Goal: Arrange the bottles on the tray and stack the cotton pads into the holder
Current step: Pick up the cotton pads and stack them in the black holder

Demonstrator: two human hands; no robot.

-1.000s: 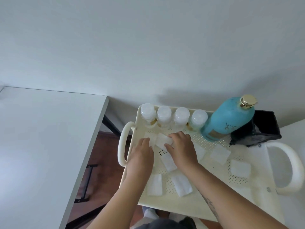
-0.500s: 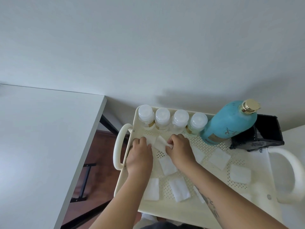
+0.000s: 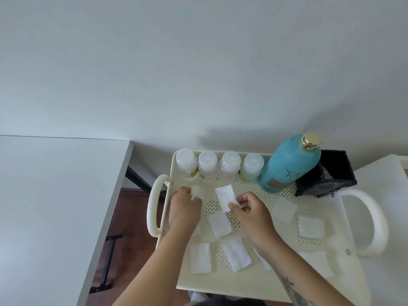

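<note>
1. Fingers: right hand (image 3: pixel 254 214) pinches the near corner of a cotton pad (image 3: pixel 225 197) between thumb and fingertips; left hand (image 3: pixel 184 209) is curled around a second, crumpled pad (image 3: pixel 197 192).
2. Pinched pad: white, rectangular, lifted off the tray (image 3: pixel 284 281) and tilted, long axis running up and away from the right fingers toward the bottles.
3. More pads lie flat on the tray: flat pad (image 3: pixel 219 224) between the two wrists, two nearer ones (image 3: pixel 200 258) (image 3: pixel 237 256), two right of the right hand (image 3: pixel 284 210) (image 3: pixel 310 226).
4. Beyond the fingers: four small clear bottles (image 3: pixel 218 165) in a row along the far rim, upright; teal bottle (image 3: pixel 287 166) with gold cap beside them (appears tilted right, likely lens effect).
5. Black holder (image 3: pixel 329 177) sits just right of the teal bottle.
6. Surface: cream perforated tray with loop handles; grey table (image 3: pixel 55 206) left, plain pale wall behind, brown floor below.
</note>
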